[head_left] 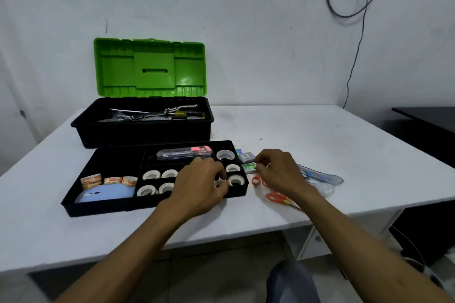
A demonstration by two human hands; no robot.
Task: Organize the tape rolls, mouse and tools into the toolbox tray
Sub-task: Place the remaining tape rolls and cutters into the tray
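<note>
Forearms cross table [320,130] edge | left hand [199,184] curls on tape roll [219,183] in tray [98,206], right compartment | right hand [278,170] curled above scissors [273,197] beside tray, grasp unclear | mouse [105,194] in tray's left compartment | toolbox [142,130] behind.

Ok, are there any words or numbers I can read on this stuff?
No text here can be read.
Orange print on the tape rolls: too blurred.
Print on the green packet: too small and blurred.
Square mark on the grey box: no readable letters.
</note>
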